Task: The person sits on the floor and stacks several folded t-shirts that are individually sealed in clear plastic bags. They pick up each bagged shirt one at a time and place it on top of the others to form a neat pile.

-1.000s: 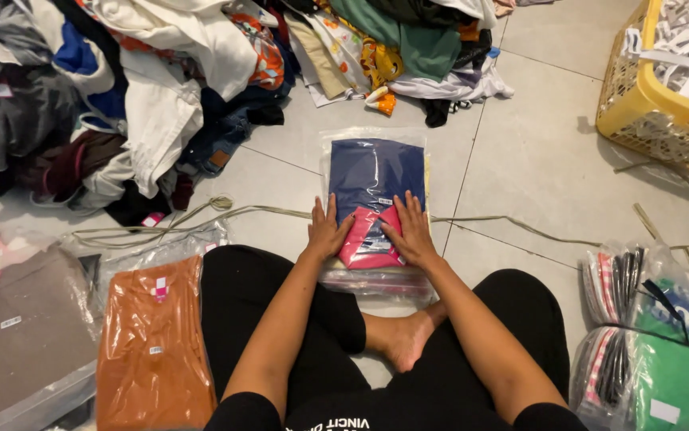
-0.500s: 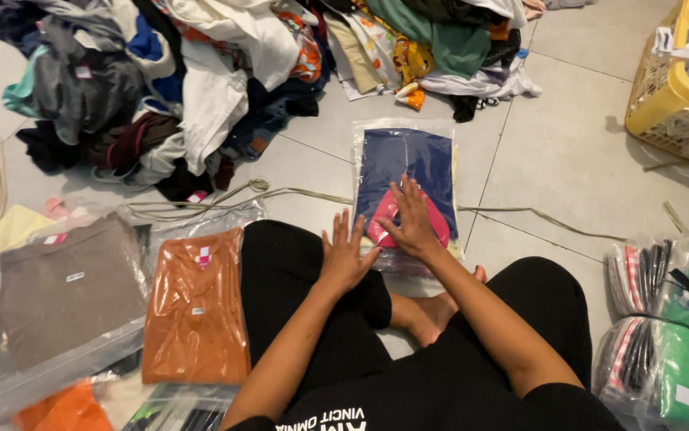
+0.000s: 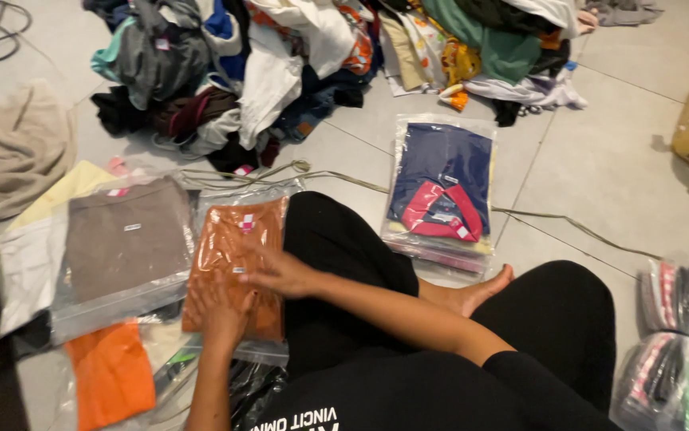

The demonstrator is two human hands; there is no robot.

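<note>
the bagged orange garment (image 3: 236, 267) lies flat on the floor (image 3: 600, 172), touching the seated person's left knee. both hands rest on it: the right hand (image 3: 280, 274) crosses over with fingers spread flat, clasping nothing; the left hand (image 3: 223, 313) presses its lower edge, fingers also flat. just left of it lies a bagged brown garment (image 3: 125, 239); to its right, past the knee, a bagged navy-and-red garment (image 3: 442, 191). beyond it, a heap of loose clothes (image 3: 280, 56) remains unbagged, so sorting appears partly done.
</note>
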